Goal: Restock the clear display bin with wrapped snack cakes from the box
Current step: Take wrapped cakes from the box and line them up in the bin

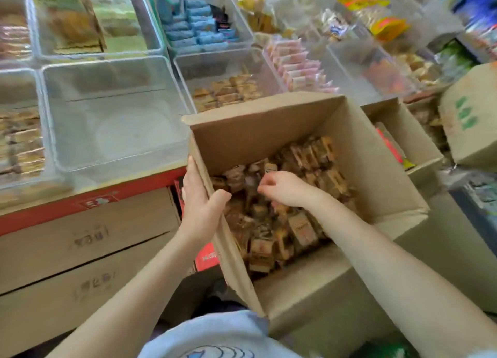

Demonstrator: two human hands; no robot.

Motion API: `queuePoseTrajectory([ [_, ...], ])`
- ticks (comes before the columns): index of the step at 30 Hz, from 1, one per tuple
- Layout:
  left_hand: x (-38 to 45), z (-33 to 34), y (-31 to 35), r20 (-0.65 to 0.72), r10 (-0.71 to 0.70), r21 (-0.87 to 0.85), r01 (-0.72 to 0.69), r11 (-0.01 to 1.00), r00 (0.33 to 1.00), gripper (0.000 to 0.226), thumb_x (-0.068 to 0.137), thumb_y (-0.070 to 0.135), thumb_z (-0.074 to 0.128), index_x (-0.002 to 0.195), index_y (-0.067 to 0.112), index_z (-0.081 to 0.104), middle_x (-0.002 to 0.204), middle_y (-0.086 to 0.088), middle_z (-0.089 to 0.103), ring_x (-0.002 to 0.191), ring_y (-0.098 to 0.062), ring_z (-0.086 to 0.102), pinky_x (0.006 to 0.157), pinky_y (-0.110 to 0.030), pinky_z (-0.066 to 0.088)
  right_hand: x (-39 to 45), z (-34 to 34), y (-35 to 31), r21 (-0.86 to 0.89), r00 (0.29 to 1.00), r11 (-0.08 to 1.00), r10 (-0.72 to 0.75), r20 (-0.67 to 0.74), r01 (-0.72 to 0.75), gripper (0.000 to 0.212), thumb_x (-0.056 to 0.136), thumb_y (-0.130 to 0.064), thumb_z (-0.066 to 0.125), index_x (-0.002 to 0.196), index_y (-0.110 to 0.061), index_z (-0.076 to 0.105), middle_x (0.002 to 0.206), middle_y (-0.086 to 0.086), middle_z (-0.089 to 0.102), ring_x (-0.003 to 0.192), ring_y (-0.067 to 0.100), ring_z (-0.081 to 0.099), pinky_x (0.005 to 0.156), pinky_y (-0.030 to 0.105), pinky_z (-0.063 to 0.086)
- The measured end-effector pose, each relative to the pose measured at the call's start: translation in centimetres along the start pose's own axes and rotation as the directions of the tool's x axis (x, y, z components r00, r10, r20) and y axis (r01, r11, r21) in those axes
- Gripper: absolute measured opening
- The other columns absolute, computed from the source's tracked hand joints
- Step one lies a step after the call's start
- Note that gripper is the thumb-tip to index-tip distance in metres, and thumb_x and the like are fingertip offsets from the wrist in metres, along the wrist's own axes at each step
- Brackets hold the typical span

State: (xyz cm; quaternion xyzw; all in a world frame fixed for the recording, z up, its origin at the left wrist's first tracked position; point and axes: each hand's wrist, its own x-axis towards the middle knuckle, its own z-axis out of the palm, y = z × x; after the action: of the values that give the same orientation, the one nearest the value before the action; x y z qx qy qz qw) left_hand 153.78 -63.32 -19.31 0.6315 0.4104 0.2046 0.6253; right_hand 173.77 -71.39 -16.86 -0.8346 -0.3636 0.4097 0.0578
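Left hand [200, 199] grips the box [269, 131] wall; right hand [282, 189], fingers curled, reaches among snack cakes [295, 223], grip unclear.

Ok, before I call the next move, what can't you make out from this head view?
- Right hand: fingers curled over the snack cakes; motion blur hides whether it holds one.
- Box: cakes lower down are covered by the top layer.
- Left hand: fingers lie outside the box wall; only the thumb shows inside.
- Clear display bin: blurred, looks empty.
- Wrapper print: too blurred to read.
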Motion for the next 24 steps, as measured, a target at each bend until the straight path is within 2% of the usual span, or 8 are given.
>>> queuePoseTrajectory([
  [2, 0.1, -0.1, 0.2, -0.007, 0.017, 0.006, -0.017, 1.000, 1.000, 0.100, 0.066, 0.042, 0.056, 0.159, 0.029, 0.021, 0.157, 0.003, 0.036, 0.145, -0.022, 0.031, 0.119, -0.058, 0.027, 1.2, 2.2, 0.2, -0.235, 0.974, 0.971, 0.007, 0.227, 0.048, 0.032, 0.101, -0.035, 0.054, 0.118, -0.011, 0.067, 0.110, 0.005, 0.066, 0.100, 0.025, 0.064, 0.080, 0.035, 0.052],
  [5, 0.0, 0.1, 0.6, -0.014, 0.028, -0.007, -0.028, 1.000, 1.000, 0.101, 0.066, 0.041, 0.055, 0.160, 0.032, 0.019, 0.156, 0.004, 0.036, 0.145, -0.023, 0.031, 0.118, -0.059, 0.027, 2.5, 6.1, 0.2, -0.411, 0.867, 0.899, 0.077, 0.492, 0.153, 0.035, 0.100, -0.036, 0.058, 0.127, -0.014, 0.063, 0.123, 0.009, 0.065, 0.107, 0.029, 0.063, 0.082, 0.035, 0.053],
  [9, -0.1, 0.1, -0.1, -0.001, 0.015, -0.010, -0.015, 1.000, 1.000, 0.101, 0.069, 0.041, 0.055, 0.160, 0.033, 0.015, 0.159, 0.005, 0.032, 0.147, -0.023, 0.028, 0.119, -0.060, 0.026, 2.7, 8.0, 0.1, -0.569, 0.804, 0.770, 0.127, 0.581, 0.290, 0.068, 0.093, -0.027, 0.069, 0.151, -0.011, 0.037, 0.143, 0.011, 0.049, 0.125, 0.030, 0.053, 0.094, 0.034, 0.049],
  [11, -0.1, 0.0, -0.3, 0.005, 0.020, -0.012, -0.020, 1.000, 1.000, 0.100, 0.070, 0.040, 0.056, 0.160, 0.036, 0.014, 0.160, 0.007, 0.031, 0.148, -0.022, 0.027, 0.119, -0.060, 0.026, 2.8, 7.6, 0.4, -0.547, 0.807, 0.787, 0.112, 0.580, 0.285, 0.071, 0.090, -0.022, 0.073, 0.150, -0.012, 0.037, 0.143, 0.011, 0.049, 0.124, 0.030, 0.054, 0.097, 0.035, 0.051],
  [15, -0.4, 0.0, 0.1, 0.007, 0.014, 0.010, -0.014, 1.000, 1.000, 0.100, 0.071, 0.044, 0.055, 0.161, 0.038, 0.010, 0.164, 0.010, 0.025, 0.152, -0.017, 0.021, 0.122, -0.058, 0.023, 2.4, 3.5, 0.0, -0.382, 0.865, 0.915, 0.086, 0.494, 0.127, 0.063, 0.085, -0.031, 0.075, 0.140, -0.016, 0.047, 0.123, 0.003, 0.060, 0.104, 0.022, 0.063, 0.086, 0.036, 0.058],
  [18, -1.0, -0.3, 0.5, 0.010, -0.028, 0.105, 0.027, 0.994, 1.000, 0.093, 0.079, 0.054, 0.053, 0.161, 0.039, 0.012, 0.164, 0.015, 0.024, 0.151, -0.010, 0.021, 0.122, -0.053, 0.026, 0.0, -1.8, -1.0, -0.075, 0.977, 0.989, -0.110, 0.183, 0.125, 0.035, 0.093, -0.034, 0.066, 0.123, -0.021, 0.057, 0.103, -0.003, 0.065, 0.090, 0.014, 0.065, 0.077, 0.028, 0.055],
  [21, -1.9, -1.2, 1.8, -0.078, 0.050, 0.231, -0.031, 0.972, 0.996, 0.064, 0.091, 0.052, 0.058, 0.148, 0.030, 0.040, 0.144, 0.009, 0.047, 0.134, -0.010, 0.043, 0.108, -0.040, 0.043, -3.4, -5.1, -1.9, 0.379, 0.960, 0.883, -0.270, -0.067, 0.275, 0.021, 0.098, -0.030, 0.063, 0.116, -0.021, 0.067, 0.104, -0.002, 0.074, 0.097, 0.023, 0.070, 0.081, 0.031, 0.057],
  [24, -2.3, -3.1, 4.5, -0.122, 0.141, 0.158, -0.121, 0.980, 0.982, 0.018, 0.098, 0.040, 0.060, 0.104, 0.024, 0.062, 0.101, 0.008, 0.064, 0.093, -0.009, 0.060, 0.075, -0.029, 0.045, -5.8, -5.3, -3.8, 0.569, 0.917, 0.729, -0.375, -0.133, 0.381, 0.027, 0.097, -0.024, 0.063, 0.122, -0.016, 0.067, 0.111, 0.004, 0.075, 0.107, 0.026, 0.068, 0.083, 0.035, 0.055],
])
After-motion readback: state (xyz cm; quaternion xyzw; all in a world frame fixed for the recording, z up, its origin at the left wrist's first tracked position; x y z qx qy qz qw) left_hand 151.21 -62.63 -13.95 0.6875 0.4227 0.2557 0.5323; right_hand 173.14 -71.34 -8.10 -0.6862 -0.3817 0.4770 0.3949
